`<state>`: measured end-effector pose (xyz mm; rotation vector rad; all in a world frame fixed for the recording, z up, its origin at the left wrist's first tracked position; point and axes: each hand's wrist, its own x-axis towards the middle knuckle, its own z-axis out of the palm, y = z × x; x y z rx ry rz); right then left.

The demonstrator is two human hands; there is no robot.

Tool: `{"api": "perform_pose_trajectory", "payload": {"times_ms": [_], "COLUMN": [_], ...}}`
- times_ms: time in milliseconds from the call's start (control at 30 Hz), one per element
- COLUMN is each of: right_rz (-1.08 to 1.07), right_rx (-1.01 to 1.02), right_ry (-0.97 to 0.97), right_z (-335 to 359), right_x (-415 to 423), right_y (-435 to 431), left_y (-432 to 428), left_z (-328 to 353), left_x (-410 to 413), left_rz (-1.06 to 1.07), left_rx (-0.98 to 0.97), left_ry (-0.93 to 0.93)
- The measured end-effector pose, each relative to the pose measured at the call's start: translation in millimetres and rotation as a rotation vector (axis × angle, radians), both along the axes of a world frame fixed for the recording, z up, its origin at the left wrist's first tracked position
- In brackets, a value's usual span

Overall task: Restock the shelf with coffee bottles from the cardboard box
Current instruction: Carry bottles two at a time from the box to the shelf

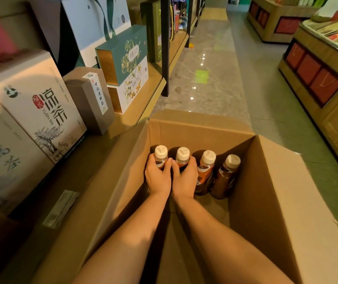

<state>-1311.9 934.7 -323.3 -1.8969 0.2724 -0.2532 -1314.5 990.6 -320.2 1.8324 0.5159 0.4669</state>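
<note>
Coffee bottles [205, 169], four, white-capped, standing in a row at the 12 o'clock wall of the open cardboard box [266, 201], long axes vertical, caps up: left hand [158, 178], fingers curled round the end bottle [161, 153] at 9 o'clock, right hand [185, 178] likewise round its neighbour [182, 155]; shelf [141, 109] at 9 o'clock.

Warm, yellowish indoor light, rather dim. Small white lamp reflections glare on the glossy floor [202, 58] toward 12 o'clock. Inside the box [194, 132] it is shaded, with a dark shadow behind each bottle [205, 171]. The cartons [31, 103] at 9 o'clock are soft and smeared. Straight edges bow outward near the frame's borders. The centre is sharp.
</note>
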Motion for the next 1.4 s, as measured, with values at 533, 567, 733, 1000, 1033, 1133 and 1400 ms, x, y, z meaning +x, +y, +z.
{"api": "perform_pose_trajectory", "payload": {"times_ms": [533, 567, 733, 1000, 1033, 1133, 1400], "right_rz": [0.056, 0.063, 0.135, 0.282, 0.322, 0.453, 0.835], "right_rx": [0.027, 0.027, 0.029, 0.055, 0.054, 0.039, 0.044], "right_ry": [-0.310, -0.325, -0.387, -0.419, -0.417, -0.430, -0.462], "right_z": [177.4, 191.3, 248.5, 295.7, 297.7, 302.8, 314.2], "right_x": [-76.4, -81.8, -103.6, -127.2, -129.8, -141.3, -224.2], "right_y": [-29.7, -32.2, -44.1, -79.2, -86.9, -111.5, -152.3], "left_y": [3.0, 2.3, 1.7, -25.6, -32.8, -59.4, -114.5], "left_z": [186.4, 202.3, 255.9, 299.5, 301.3, 307.6, 313.4], "left_x": [-84.6, -91.6, -115.8, -157.5, -165.0, -196.5, -325.2], "left_rz": [-0.136, -0.141, -0.176, -0.048, -0.007, 0.097, 0.423], "left_rx": [0.047, 0.048, 0.036, 0.115, 0.119, 0.105, 0.190], "left_ry": [-0.257, -0.279, -0.319, -0.347, -0.348, -0.336, -0.355]}}
